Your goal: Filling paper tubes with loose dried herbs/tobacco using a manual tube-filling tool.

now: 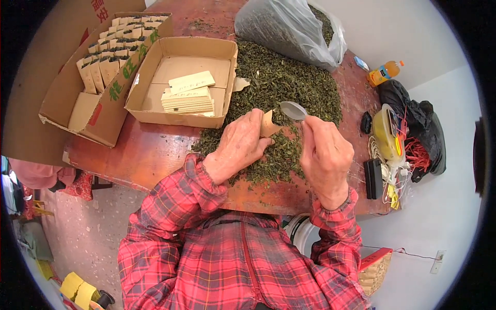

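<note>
Between the thumb and fingers of my left hand [237,140] is a small tan paper envelope [268,124], its open mouth turned right. My right hand [326,153] is closed on the handle of a spoon [293,110]. The spoon's grey, see-through-looking bowl is apart from the envelope, just up and right of its mouth. Whether the bowl holds anything is hard to make out. Under both hands spreads a pile of dark green dried leaves [289,77], like loose tea.
A cardboard box [232,77] holds stacked flat envelopes [188,98]. Left of it, another box [77,116] holds rows of filled envelopes [111,57]. A clear plastic bag [281,28] lies on the pile. At right are an orange drink bottle [383,74], a yellow tub [385,133] and a black bag [431,129].
</note>
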`<state>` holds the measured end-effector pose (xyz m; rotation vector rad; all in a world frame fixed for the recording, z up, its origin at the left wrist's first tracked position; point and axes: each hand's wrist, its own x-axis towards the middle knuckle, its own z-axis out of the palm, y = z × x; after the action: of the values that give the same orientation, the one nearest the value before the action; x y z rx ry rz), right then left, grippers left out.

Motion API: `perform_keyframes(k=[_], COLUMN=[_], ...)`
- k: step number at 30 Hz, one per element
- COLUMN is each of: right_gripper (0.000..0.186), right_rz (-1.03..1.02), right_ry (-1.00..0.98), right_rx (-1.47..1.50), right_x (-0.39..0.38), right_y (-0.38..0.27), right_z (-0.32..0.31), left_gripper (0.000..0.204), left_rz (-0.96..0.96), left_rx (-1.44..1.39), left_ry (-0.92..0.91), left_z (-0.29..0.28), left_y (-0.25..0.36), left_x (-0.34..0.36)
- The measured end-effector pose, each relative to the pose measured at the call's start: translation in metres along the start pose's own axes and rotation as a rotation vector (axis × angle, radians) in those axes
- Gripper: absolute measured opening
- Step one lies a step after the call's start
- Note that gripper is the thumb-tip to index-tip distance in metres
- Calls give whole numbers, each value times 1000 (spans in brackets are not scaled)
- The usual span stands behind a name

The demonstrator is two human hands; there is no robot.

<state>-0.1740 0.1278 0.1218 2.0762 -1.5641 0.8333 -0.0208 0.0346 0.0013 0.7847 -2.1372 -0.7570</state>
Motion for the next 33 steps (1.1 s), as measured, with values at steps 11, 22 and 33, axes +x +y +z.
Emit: perform_keyframes(k=[11,22,33], right_gripper=[28,39,39], right_rz=[-29,-99,-129], right_ry=[-50,-104,-109], right_rx=[100,169,157], right_x=[-11,-20,-24], right_y=[13,13,13], right_z=[1,17,26], left_gripper=[52,48,46], left_rz=[46,65,54], left_rx=[-46,-68,-69], left_ry=[44,17,22], left_z=[3,2,1], left_y=[-3,-2,-1], left_x=[-1,-2,-1])
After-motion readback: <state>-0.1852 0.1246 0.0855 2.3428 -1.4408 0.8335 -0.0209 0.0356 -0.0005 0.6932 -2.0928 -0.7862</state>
